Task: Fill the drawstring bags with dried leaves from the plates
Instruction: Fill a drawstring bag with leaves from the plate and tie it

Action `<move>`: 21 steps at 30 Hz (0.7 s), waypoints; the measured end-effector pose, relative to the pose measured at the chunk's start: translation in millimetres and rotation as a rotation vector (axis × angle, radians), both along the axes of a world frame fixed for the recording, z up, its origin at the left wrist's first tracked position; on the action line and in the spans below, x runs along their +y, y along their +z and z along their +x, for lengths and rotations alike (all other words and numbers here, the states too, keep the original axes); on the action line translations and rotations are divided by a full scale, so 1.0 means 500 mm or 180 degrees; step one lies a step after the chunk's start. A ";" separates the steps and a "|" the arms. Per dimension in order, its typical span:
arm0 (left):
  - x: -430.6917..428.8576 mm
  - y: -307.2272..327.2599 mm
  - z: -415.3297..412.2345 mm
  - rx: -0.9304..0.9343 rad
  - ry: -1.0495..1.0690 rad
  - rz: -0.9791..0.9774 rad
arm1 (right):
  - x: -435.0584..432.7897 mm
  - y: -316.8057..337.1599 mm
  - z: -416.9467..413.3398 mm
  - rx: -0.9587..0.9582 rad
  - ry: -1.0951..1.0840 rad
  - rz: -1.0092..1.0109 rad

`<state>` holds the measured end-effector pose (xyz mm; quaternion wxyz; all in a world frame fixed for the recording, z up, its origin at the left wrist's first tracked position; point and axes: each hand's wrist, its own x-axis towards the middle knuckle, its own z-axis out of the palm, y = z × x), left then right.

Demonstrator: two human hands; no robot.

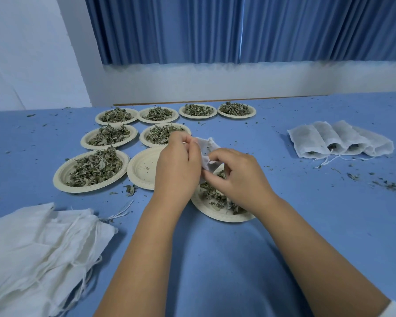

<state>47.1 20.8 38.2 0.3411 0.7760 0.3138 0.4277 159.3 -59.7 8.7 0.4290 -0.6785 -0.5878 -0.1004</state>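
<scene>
Between my two hands is a small white drawstring bag (205, 149), held above a cream plate (217, 215) of dried leaves. My left hand (177, 165) pinches the bag's left edge. My right hand (236, 177) pinches its right side, fingers curled over the cloth. Most of the bag is hidden by my hands. Several more plates of dried leaves (94, 168) lie in rows behind, and one nearly bare plate (142, 167) sits under my left hand.
A pile of flat white bags (37, 250) with loose strings lies at the near left. Filled bags (338, 139) lie side by side at the right. Leaf crumbs are scattered over the blue tabletop (306, 202). A blue curtain hangs behind the table.
</scene>
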 end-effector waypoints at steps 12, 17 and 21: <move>-0.004 -0.003 0.001 0.0213 -0.0103 0.0000 | -0.003 0.002 -0.002 -0.0113 0.0085 -0.0170; 0.006 -0.007 0.001 0.0162 0.0062 0.0114 | -0.006 0.006 0.008 -0.0214 -0.0334 -0.0374; 0.006 -0.011 0.004 0.0226 0.0012 0.0079 | -0.004 0.007 0.006 0.0023 -0.0177 -0.0525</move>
